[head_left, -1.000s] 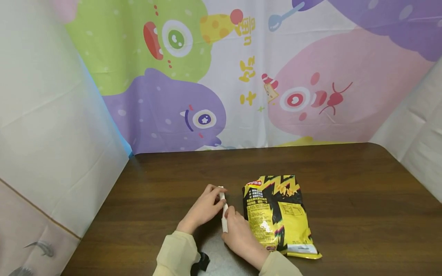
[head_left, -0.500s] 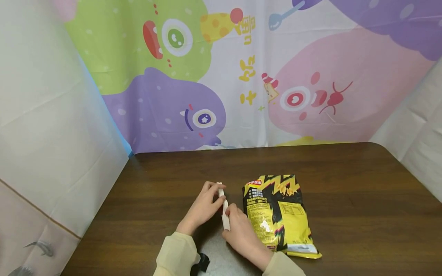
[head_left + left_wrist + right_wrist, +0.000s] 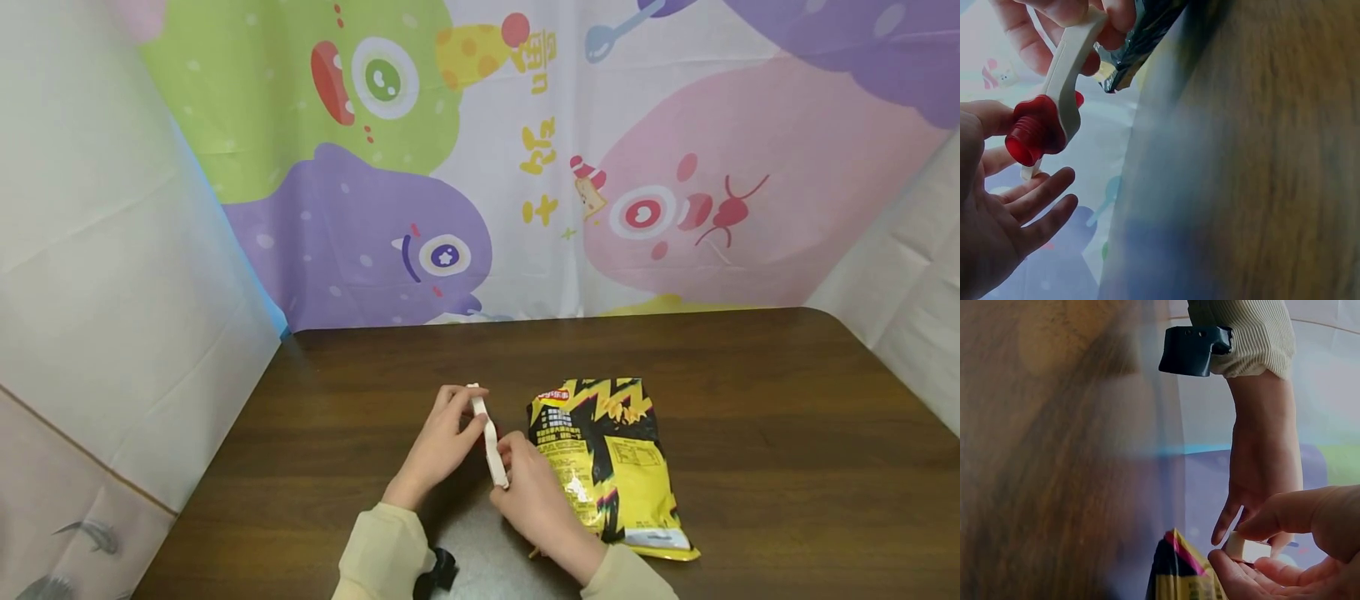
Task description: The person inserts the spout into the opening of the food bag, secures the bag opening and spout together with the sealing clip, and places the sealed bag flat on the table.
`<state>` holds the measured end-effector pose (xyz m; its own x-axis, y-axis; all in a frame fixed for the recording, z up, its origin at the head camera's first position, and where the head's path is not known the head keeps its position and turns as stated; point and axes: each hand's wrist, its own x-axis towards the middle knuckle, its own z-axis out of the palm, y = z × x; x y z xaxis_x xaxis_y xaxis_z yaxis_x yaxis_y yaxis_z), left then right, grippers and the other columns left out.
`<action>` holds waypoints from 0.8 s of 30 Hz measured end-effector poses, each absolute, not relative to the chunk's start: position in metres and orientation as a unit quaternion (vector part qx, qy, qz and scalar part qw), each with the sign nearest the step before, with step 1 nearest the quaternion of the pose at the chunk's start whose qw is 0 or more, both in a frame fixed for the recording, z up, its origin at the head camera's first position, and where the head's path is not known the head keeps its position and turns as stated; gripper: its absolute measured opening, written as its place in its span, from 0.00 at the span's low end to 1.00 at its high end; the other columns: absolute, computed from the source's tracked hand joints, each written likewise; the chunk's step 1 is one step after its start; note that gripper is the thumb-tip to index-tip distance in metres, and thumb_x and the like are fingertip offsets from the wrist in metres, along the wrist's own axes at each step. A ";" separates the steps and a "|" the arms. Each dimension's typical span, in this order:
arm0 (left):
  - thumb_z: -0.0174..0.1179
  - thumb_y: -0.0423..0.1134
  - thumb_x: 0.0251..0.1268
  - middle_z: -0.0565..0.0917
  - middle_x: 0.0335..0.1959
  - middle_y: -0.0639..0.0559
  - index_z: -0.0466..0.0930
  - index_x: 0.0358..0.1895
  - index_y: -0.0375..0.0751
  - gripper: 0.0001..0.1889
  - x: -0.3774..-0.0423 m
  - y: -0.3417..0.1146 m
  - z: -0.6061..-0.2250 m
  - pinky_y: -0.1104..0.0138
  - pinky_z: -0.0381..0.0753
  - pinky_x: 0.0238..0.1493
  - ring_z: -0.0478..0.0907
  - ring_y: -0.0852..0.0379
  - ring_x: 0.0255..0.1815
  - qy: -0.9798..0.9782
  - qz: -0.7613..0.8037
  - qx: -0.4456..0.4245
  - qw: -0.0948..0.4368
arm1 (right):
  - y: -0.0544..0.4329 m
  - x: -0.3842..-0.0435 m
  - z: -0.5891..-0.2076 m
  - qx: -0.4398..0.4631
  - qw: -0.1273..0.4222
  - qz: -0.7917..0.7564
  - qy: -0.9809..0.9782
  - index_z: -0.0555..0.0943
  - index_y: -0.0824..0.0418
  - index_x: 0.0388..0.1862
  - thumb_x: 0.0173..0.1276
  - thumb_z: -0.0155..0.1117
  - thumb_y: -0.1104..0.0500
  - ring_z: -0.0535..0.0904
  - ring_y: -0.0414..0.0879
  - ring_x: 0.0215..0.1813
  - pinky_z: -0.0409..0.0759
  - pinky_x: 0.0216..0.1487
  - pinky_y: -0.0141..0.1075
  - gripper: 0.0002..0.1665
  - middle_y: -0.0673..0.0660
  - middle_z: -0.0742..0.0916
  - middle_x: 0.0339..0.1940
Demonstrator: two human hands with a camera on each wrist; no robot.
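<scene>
We hold a white, red-spouted clip (image 3: pixel 492 446) in our left hand (image 3: pixel 437 446) and right hand (image 3: pixel 536 496), beside the yellow-and-black bag (image 3: pixel 633 471).

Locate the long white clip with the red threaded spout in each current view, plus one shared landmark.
Head: clip below centre, slanting steeply.
Left wrist: clip upper left, red spout visible.
Right wrist: clip low, right of centre; only a short white part shows.
Shared landmark: glossy black-and-yellow bag, right of clip in head, at top edge in left wrist, bottom edge in right wrist.
</scene>
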<state>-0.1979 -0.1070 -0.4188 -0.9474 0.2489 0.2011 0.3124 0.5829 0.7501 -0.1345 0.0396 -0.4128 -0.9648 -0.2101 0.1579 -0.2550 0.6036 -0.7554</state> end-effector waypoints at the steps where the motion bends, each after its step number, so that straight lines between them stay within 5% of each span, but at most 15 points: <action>1: 0.52 0.41 0.65 0.67 0.50 0.51 0.71 0.58 0.48 0.18 -0.198 -0.107 -0.419 0.63 0.74 0.41 0.75 0.59 0.42 -0.887 -0.432 -0.158 0.039 | 0.040 -0.134 -0.412 0.129 0.028 0.426 -0.895 0.70 0.65 0.41 0.43 0.65 0.71 0.73 0.41 0.28 0.71 0.26 0.29 0.24 0.55 0.78 0.32; 15: 0.56 0.38 0.62 0.69 0.44 0.46 0.59 0.66 0.43 0.29 -0.197 -0.107 -0.415 0.62 0.76 0.44 0.76 0.54 0.41 -0.869 -0.460 -0.162 0.089 | 0.048 -0.133 -0.407 0.109 0.077 0.402 -0.906 0.75 0.69 0.47 0.42 0.64 0.69 0.74 0.42 0.31 0.71 0.27 0.28 0.27 0.55 0.79 0.33; 24: 0.60 0.38 0.58 0.72 0.44 0.43 0.62 0.63 0.40 0.29 -0.199 -0.108 -0.418 0.65 0.75 0.37 0.76 0.52 0.39 -0.843 -0.520 -0.117 0.078 | 0.056 -0.136 -0.403 0.091 0.072 0.411 -0.904 0.79 0.66 0.44 0.44 0.64 0.71 0.69 0.40 0.28 0.68 0.25 0.28 0.22 0.53 0.76 0.29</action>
<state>-0.1991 -0.1077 -0.4177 -0.9602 0.1165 0.2540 0.2793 0.4320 0.8575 -0.1363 0.0559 -0.4026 -0.9732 -0.1055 0.2045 -0.2234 0.6462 -0.7298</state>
